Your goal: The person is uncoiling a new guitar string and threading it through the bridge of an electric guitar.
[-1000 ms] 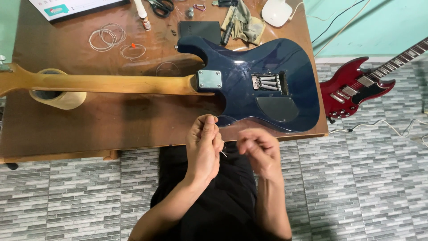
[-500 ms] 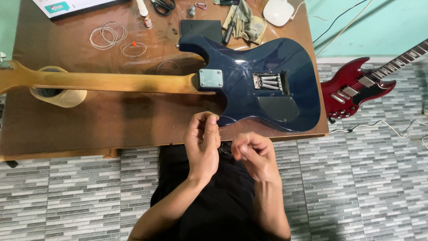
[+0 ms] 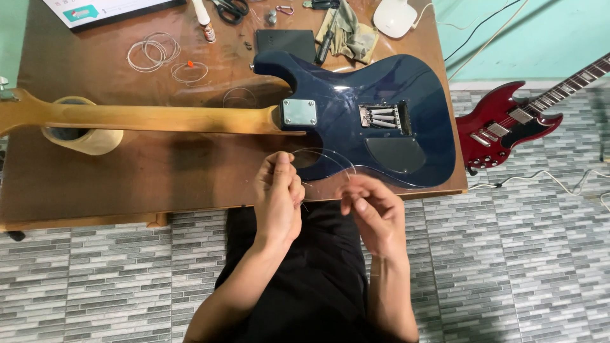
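**Cut off and hard to read**

The blue guitar's headstock [image 3: 7, 95] runs off the left edge. The red guitar's neck [image 3: 581, 77] leaves the right edge. The thin string [image 3: 330, 152] vanishes between the fingers [image 3: 286, 184]; far-edge tools are cropped.

head view: being shot from above, worn on the person's head | facing steeply down, perhaps slightly forward | table [image 3: 159, 184] being framed near, floor [image 3: 521, 254] farther | single view, nothing being shared

Thin looped guitar string [image 3: 324, 152], held aloft
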